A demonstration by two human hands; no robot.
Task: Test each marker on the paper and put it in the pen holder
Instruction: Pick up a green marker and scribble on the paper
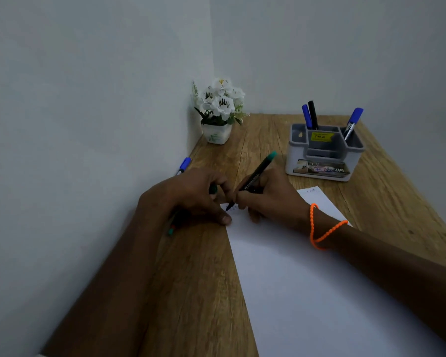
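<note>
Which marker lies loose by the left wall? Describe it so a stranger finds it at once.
Start at the wooden desk and follow its left edge along the wall, past the flower pot. Beyond the left hand lies a blue-capped marker. Unlike the markers standing in the pen holder, it lies flat.

The right hand (265, 197) pinches a black marker (252, 180) with a teal end, its tip touching the top corner of the white paper (307, 292) on the wooden tabletop (198, 279). The left hand (191, 197) presses its thumb on the paper's edge and holds a dark green cap (213, 189) in its curled fingers. Beyond stands a grey pen holder (322, 153) with two blue markers and a black one. A flower pot (216, 135) sits in the corner, and a blue marker (183, 165) lies by the wall.
</note>
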